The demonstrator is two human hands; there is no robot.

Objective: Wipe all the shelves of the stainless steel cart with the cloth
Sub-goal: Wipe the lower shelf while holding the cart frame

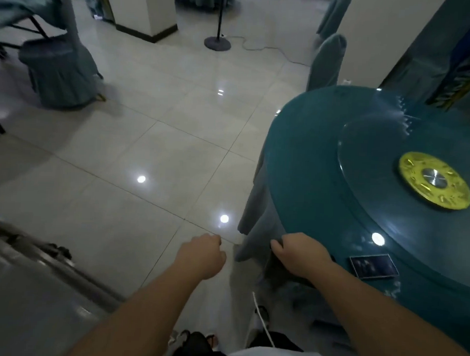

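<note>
Your right grip (295, 256) closes on a dark cloth (281, 272) at the counter (308, 180) edge, likely collecting it for wiping. Left grip (203, 252), fingers curled, holds nothing. The cart (33, 266) sits well left of it, blurred, unwiped.

Cart (39, 253) left, round table (321, 181) right

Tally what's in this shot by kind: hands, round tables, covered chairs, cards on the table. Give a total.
Hands: 2, the left hand and the right hand, which grips a grey cloth
Round tables: 1, the teal table
Covered chairs: 2, one at far left, one behind the table
Cards: 1, a dark card
Total: 6
</note>
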